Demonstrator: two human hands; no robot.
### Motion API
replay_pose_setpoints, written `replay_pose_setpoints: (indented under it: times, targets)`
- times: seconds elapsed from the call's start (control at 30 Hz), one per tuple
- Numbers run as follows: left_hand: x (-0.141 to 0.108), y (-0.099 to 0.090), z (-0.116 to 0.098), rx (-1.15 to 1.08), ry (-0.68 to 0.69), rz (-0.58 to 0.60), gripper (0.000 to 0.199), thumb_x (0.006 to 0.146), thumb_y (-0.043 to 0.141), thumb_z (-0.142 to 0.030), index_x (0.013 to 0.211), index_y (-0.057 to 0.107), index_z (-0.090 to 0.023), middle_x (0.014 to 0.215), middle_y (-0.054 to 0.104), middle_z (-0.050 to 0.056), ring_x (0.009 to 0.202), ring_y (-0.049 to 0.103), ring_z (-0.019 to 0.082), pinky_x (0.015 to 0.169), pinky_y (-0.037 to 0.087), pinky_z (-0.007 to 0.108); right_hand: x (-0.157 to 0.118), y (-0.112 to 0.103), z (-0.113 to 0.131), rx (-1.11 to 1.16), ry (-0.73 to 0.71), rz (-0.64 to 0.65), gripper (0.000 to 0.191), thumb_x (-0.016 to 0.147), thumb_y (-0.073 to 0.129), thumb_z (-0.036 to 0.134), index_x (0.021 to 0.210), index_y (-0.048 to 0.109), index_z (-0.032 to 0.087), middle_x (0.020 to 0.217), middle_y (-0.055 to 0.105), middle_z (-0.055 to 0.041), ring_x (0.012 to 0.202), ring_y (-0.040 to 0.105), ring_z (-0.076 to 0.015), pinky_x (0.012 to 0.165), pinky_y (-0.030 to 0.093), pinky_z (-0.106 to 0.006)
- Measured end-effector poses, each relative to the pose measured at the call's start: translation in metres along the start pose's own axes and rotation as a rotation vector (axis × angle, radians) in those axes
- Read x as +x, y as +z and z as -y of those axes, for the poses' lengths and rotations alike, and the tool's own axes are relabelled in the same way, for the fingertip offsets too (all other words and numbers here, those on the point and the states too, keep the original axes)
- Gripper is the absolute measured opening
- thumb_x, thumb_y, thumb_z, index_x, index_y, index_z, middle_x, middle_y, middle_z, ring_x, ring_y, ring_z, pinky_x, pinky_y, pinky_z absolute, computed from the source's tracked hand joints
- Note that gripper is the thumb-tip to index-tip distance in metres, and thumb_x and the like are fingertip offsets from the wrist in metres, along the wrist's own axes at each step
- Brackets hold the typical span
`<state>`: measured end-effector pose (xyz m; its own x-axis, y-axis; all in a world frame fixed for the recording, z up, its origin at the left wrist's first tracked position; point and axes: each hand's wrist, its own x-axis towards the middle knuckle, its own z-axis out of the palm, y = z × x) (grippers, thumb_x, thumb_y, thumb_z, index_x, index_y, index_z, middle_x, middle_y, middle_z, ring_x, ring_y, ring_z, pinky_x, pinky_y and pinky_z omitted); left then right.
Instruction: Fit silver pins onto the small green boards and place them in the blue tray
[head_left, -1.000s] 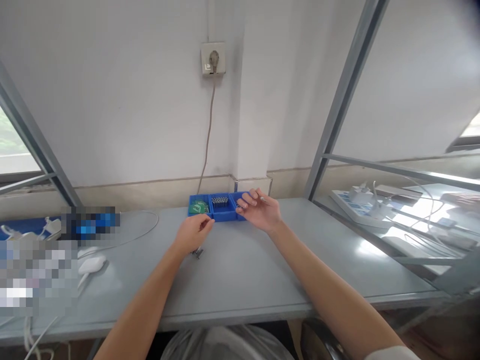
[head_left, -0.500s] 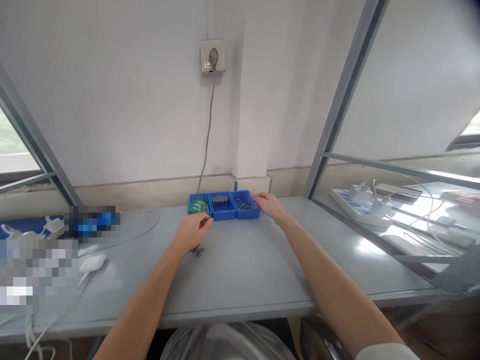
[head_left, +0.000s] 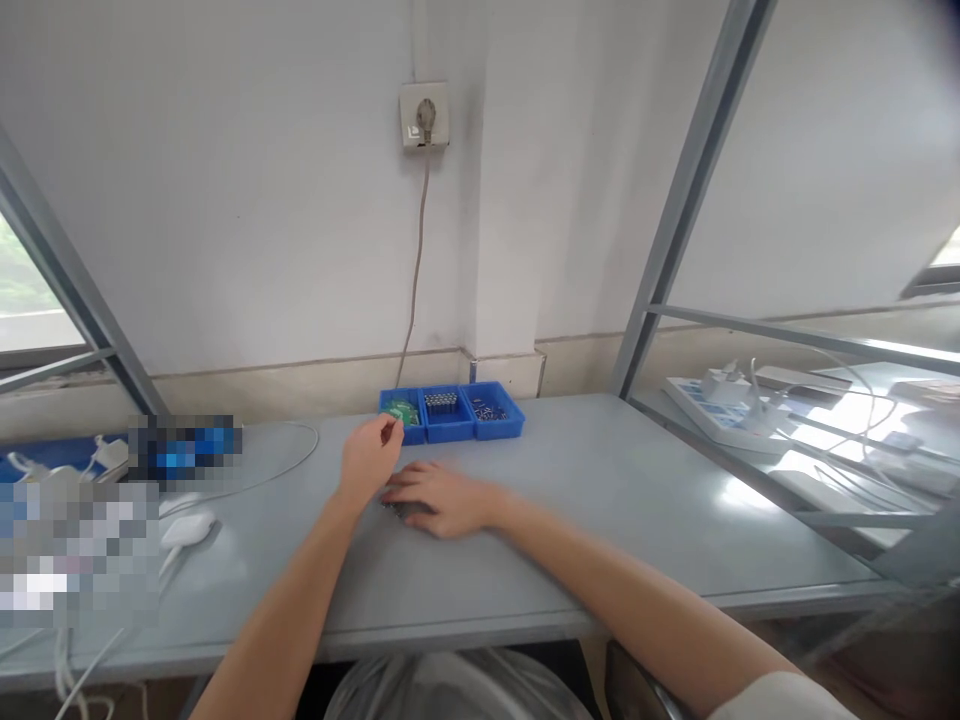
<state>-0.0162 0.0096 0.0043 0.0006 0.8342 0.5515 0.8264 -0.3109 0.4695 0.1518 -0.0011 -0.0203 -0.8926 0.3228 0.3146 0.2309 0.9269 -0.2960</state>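
Three joined blue bins stand near the wall. The left bin [head_left: 414, 436] holds green boards, the middle bin [head_left: 450, 430] a block of small cylindrical parts, the right bin [head_left: 499, 430] loose small metal parts. My left hand [head_left: 371, 455] is closed in front of the left bin, its fingertips pinched on something I cannot make out. My right hand [head_left: 442, 498], slightly blurred, has its fingers spread over small dark metal parts [head_left: 391, 508] on the grey table and partly covers them.
The grey table [head_left: 555, 520] reaches back to the wall. At its left lie white cables and a white adapter [head_left: 187, 529], beside a pixelated area. Slanted metal posts rise on both sides. Beyond the right post is a white power strip [head_left: 712, 415] with plugs.
My right hand has left the right bin and come down to the left, over the metal parts. My left hand has shifted slightly left and up.
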Motion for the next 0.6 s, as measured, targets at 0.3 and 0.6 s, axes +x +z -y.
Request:
replay_pose_setpoints:
  times: [0.3,0.6]
  targets:
    - [-0.003,0.004,-0.005,0.043,0.034,0.082,0.028,0.091,0.043,-0.035,0.078,0.063,-0.020,0.075,0.067,0.001,0.068,0.057,0.015,0.062,0.038,0.026,-0.004,0.001,-0.023,-0.041,0.174,-0.104,0.026,0.089,0.054,0.022,0.109,0.069,0.024,0.112,0.067,-0.0071,0.110,0.057,-0.0239,0.094,0.041,-0.038]
    - [-0.007,0.011,0.006,0.141,0.138,0.409,0.023,0.089,0.044,-0.024,0.095,0.066,-0.023,0.096,0.070,0.004,0.086,0.063,0.019,0.072,0.043,0.027,-0.017,-0.010,-0.044,-0.041,0.279,-0.153,0.031,0.086,0.057,0.024,0.116,0.064,0.021,0.101,0.066,-0.0087,0.096,0.059,-0.0227,0.086,0.044,-0.036]
